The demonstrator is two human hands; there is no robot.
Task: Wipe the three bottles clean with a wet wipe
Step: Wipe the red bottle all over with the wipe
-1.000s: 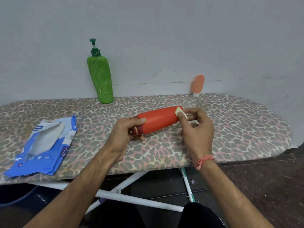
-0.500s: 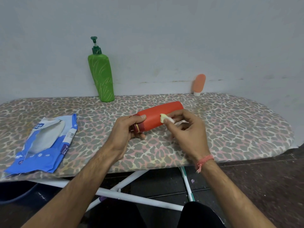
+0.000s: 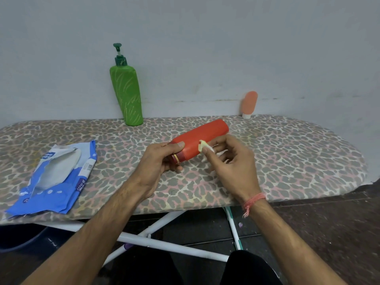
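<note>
The red bottle (image 3: 200, 140) lies tilted over the middle of the ironing board (image 3: 287, 161), cap end gripped by the left hand (image 3: 158, 163). The right hand (image 3: 230, 161) pinches a small wet wipe (image 3: 203, 146), which has slid from the bottle's base, at two o'clock, down to mid-body, so this bottle is likely half wiped. The green pump bottle (image 3: 127, 95) at eleven o'clock and the small peach bottle (image 3: 249, 103) at one o'clock stand untouched.

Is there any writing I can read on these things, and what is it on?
blue wipes pack: white letters in blue patches, cut off and skewed, roughly "ee" and "mee"; not readable as words.
Its white sticker with barcode: print too small to read.
red bottle, green pump bottle, small peach tube: no text visible.
</note>
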